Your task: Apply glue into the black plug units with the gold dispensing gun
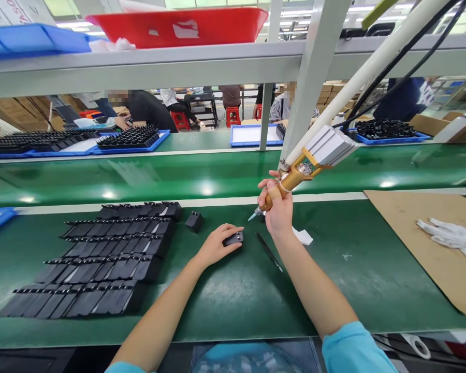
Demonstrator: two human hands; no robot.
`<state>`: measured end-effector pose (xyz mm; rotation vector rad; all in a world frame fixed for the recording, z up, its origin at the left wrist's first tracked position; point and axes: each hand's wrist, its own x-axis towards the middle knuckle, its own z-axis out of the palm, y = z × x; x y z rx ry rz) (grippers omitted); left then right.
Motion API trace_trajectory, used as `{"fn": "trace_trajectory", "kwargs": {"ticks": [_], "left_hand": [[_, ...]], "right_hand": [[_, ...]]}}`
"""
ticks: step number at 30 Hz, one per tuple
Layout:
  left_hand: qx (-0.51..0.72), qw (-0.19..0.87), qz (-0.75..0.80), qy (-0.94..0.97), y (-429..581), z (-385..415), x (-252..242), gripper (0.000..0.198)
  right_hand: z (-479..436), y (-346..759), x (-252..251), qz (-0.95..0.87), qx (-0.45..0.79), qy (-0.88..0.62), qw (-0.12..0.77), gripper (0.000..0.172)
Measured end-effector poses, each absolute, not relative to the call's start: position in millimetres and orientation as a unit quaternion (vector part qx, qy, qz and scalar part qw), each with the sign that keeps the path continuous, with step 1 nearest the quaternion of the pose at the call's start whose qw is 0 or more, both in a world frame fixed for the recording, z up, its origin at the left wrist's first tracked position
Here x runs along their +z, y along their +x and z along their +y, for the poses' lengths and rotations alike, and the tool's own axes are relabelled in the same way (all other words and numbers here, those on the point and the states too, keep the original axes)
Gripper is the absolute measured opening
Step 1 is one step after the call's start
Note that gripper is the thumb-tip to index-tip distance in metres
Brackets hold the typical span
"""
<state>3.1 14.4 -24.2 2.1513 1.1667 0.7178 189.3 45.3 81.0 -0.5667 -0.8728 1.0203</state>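
My left hand rests on the green bench and grips a small black box-shaped part between thumb and fingers. Two shiny spots show on the part's face. To the right and a little higher, my right hand is wrapped round a gold-coloured glue dispensing gun. Its pale blue nozzle points down and left, apart from the part. A single black block stands beyond my left hand. Between my forearms lies a slim black pen-like tool.
Rows of black parts cover the bench at left. White paper lies behind my right wrist. Cardboard with a white glove is at right. A grey post and shelf rail stand ahead; people sit beyond the green conveyor.
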Motion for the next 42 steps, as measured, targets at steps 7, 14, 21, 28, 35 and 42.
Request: {"fn": "trace_trajectory", "kwargs": {"ticks": [7, 14, 21, 28, 35, 42], "left_hand": [[0.254, 0.361, 0.397, 0.805, 1.3, 15.7, -22.7, 0.046], [0.391, 0.472, 0.415, 0.672, 1.1, 29.5, -45.3, 0.036], [0.248, 0.335, 0.425, 0.803, -3.3, 19.3, -28.4, 0.058], [0.284, 0.339, 0.513, 0.736, 7.0, 14.3, -26.1, 0.042], [0.362, 0.249, 0.561, 0.702, 13.6, 3.2, -11.0, 0.036], [0.385, 0.221, 0.57, 0.692, 12.2, 0.2, -5.5, 0.034]], "right_hand": [[42.3, 188.6, 81.4, -0.398, 0.476, -0.249, 0.743, 0.027], [37.5, 183.5, 83.5, -0.387, 0.479, -0.248, 0.748, 0.027], [37.0, 181.3, 81.5, -0.357, 0.5, -0.241, 0.751, 0.032], [36.0, 173.5, 73.0, -0.411, 0.502, -0.205, 0.732, 0.033], [33.1, 170.8, 73.0, -0.386, 0.501, -0.195, 0.75, 0.032], [32.4, 170.5, 74.1, -0.387, 0.495, -0.203, 0.751, 0.035]]}}
